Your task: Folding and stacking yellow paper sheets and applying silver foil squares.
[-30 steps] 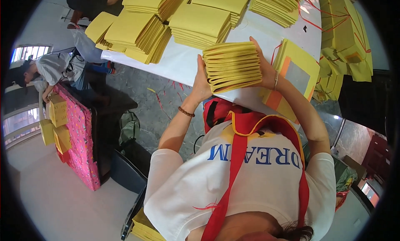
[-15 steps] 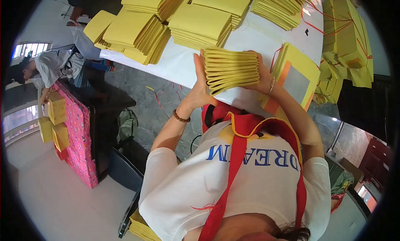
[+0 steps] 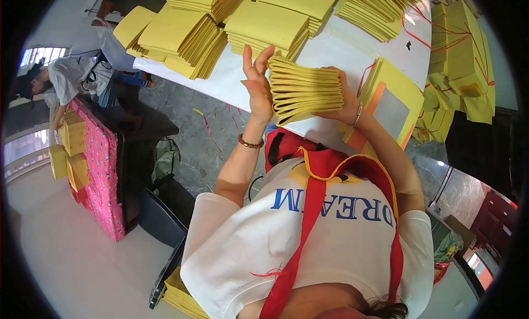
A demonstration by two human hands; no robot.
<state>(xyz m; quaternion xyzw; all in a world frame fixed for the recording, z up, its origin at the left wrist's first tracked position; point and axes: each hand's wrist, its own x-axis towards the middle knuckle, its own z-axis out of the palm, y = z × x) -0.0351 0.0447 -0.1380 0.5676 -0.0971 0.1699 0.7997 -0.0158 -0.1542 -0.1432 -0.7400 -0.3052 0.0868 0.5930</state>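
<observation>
A thick stack of yellow folded paper (image 3: 306, 93) is held up over the near edge of the table, its rounded folds showing on the left side. My right hand (image 3: 347, 103) grips the stack's right end; part of its fingers is hidden by the paper. At the left end, my left hand (image 3: 259, 88) has its fingers raised and spread, with the palm side close to the folds. Whether that palm touches the paper I cannot tell.
More yellow stacks (image 3: 267, 27) cover the far part of the white table (image 3: 322, 49). Right of me lies a yellow and orange stack (image 3: 394, 107) with a grey panel. Tied yellow bundles (image 3: 465, 54) stand at far right. A person (image 3: 82, 79) bends over a pink-covered table (image 3: 102, 176) at left.
My left hand has turned and its fingers have opened away from the stack's left end. My right hand keeps its grip, and the stack stays nearly in place.
</observation>
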